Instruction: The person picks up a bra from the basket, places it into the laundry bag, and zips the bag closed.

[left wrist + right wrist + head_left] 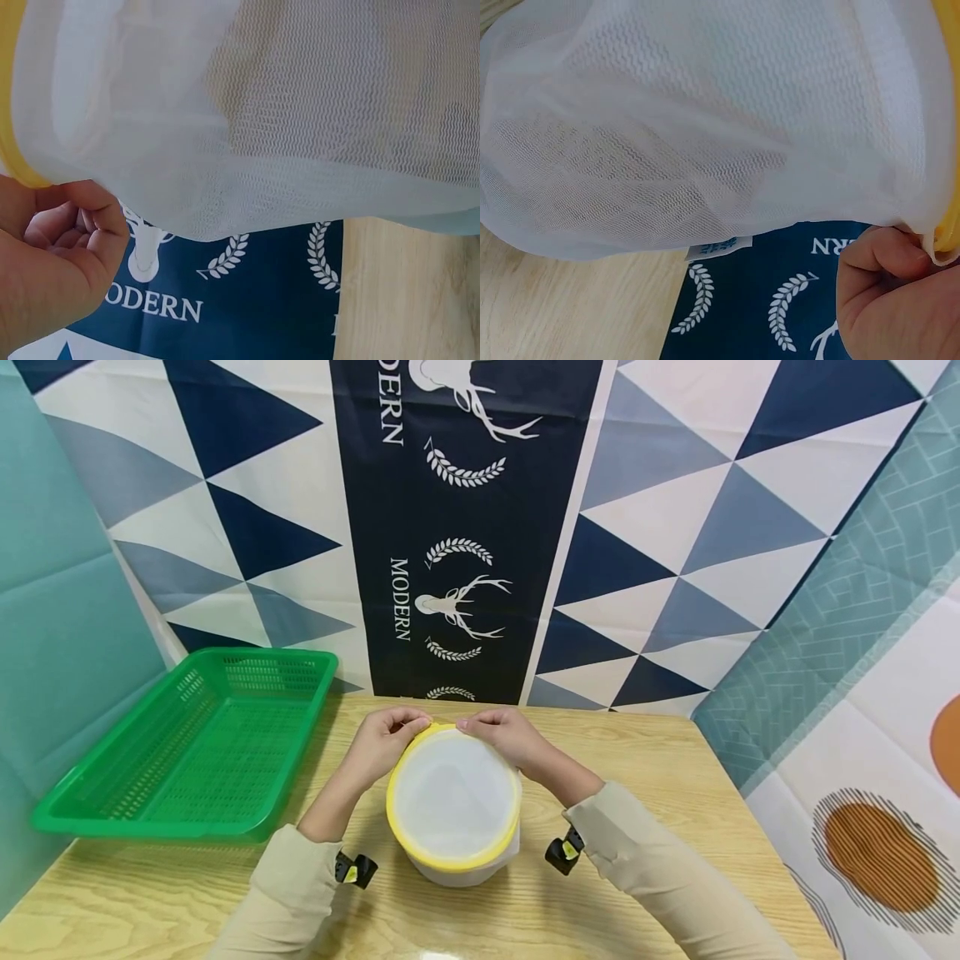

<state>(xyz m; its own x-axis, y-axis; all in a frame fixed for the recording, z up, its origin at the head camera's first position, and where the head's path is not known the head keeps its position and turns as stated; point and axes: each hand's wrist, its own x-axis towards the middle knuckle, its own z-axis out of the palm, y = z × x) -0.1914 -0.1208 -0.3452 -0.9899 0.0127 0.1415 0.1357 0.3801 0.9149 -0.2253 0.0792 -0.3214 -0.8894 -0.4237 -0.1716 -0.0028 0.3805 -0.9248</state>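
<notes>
A round white mesh laundry bag point(453, 793) with a yellow trim point(391, 802) around its top stands over the wooden table, in front of me. My left hand point(378, 747) pinches the far edge of that trim, slightly left of its middle. Just to the right, my right hand point(513, 739) pinches the same edge between thumb and finger. In the left wrist view the left hand point(64, 255) has curled fingers at the yellow band, with sheer mesh beside it. The right wrist view shows the right hand point(900, 289) gripping the edge, and a small label point(721, 247) on the bag's side.
A green plastic basket point(300, 768) with perforated sides sits on the left of the wooden table point(637, 877). Behind the table hangs a patterned cloth point(465, 527) with triangles and deer heads. Light blue padded panels point(67, 635) stand at the left.
</notes>
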